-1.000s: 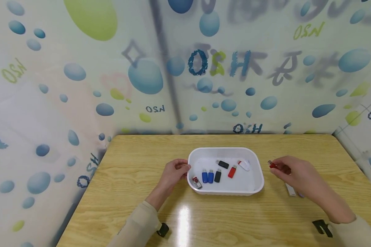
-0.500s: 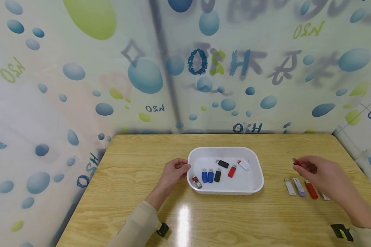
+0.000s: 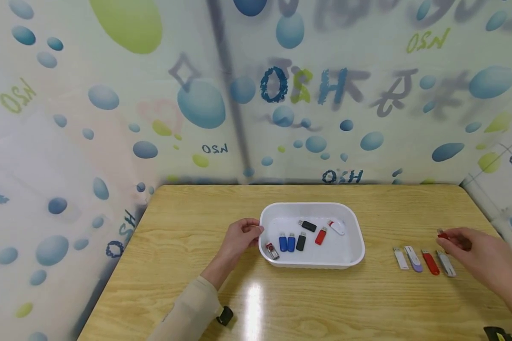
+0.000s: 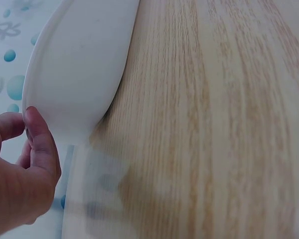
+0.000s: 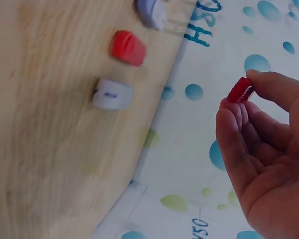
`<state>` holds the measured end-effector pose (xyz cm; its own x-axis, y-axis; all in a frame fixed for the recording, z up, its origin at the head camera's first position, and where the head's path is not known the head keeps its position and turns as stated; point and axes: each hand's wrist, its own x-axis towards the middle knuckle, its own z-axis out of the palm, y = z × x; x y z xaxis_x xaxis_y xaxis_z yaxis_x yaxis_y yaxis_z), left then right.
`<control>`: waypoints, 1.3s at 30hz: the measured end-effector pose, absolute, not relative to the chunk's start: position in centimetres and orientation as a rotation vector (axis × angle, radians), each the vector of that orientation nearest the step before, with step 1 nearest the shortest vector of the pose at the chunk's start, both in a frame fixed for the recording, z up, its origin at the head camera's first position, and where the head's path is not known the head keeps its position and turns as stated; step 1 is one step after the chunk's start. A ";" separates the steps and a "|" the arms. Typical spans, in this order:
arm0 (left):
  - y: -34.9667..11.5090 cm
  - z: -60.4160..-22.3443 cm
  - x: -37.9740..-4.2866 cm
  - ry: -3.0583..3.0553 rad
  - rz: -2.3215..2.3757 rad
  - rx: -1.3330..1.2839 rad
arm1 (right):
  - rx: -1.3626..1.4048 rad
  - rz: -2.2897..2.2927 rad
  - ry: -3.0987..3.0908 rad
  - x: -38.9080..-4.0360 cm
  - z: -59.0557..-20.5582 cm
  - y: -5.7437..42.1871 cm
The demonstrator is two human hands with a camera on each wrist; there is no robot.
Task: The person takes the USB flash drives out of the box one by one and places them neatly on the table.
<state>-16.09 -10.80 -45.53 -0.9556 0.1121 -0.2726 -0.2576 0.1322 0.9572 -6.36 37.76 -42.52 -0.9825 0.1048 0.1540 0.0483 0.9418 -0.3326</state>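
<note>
My left hand (image 3: 238, 239) grips the left rim of a white plastic tub (image 3: 313, 266), thumb and fingers at its edge; the left wrist view shows the tub's outer wall (image 4: 82, 62) beside them. Inside lie several USB sticks: two blue ones (image 3: 287, 242), black ones (image 3: 300, 242), a red one (image 3: 321, 236), a white-and-red one (image 3: 336, 228) and a metal-and-red one (image 3: 272, 251). At the right, above the table, my right hand (image 3: 478, 248) pinches a small red USB stick (image 5: 240, 90) between thumb and fingertips. Most of that stick is hidden by the fingers in the head view.
Right of the tub, USB sticks lie in a row on the wooden table (image 3: 187, 222): a white one (image 3: 401, 259), a white-and-purple one (image 3: 413, 259), a red one (image 3: 430, 263) and a silver-grey one (image 3: 446, 264). A patterned curtain (image 3: 256, 156) hangs behind the table.
My right hand has moved right with the red USB stick, from near the tub to beyond the row, uncovering the row. The left hand stays on the tub's rim.
</note>
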 end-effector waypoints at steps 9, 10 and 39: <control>-10.8 -45.4 -16.1 2.150 1.865 -0.158 | -0.332 0.428 -2.988 -5.7 -43.6 40.1; -10.7 -45.4 -16.1 2.151 1.863 -0.164 | -0.349 0.416 -2.989 -5.7 -43.8 40.3; -10.8 -45.0 -16.0 2.149 1.864 -0.162 | -0.439 0.393 -3.279 -5.3 -46.7 43.0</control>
